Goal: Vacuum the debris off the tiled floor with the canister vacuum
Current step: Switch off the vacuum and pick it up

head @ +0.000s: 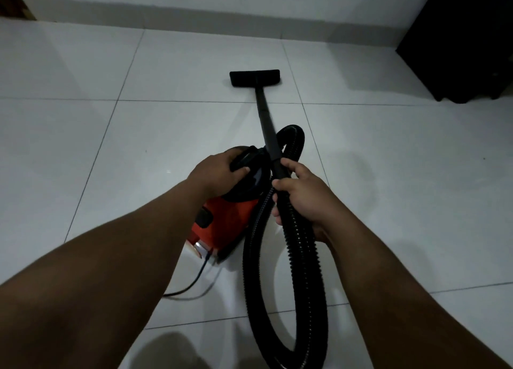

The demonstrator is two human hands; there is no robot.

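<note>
The left hand (219, 171) has its grip closed over the black handle on top of the red canister vacuum (222, 216). The right hand (302, 199) is wrapped around the ribbed black hose (302, 257) where it meets the black wand (263, 118). The flat black floor nozzle (254, 77) rests on the white tiled floor (111, 146), near the wall's skirting (194, 21); bare tiles lie open left, and a dark cabinet (458, 41) stands right.

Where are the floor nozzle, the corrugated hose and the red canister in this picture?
floor nozzle (254, 78): head view, middle of its flat black head.
corrugated hose (301, 250): head view, ribbed stretch below the right hand.
red canister (230, 218): head view, red side of the body.
</note>
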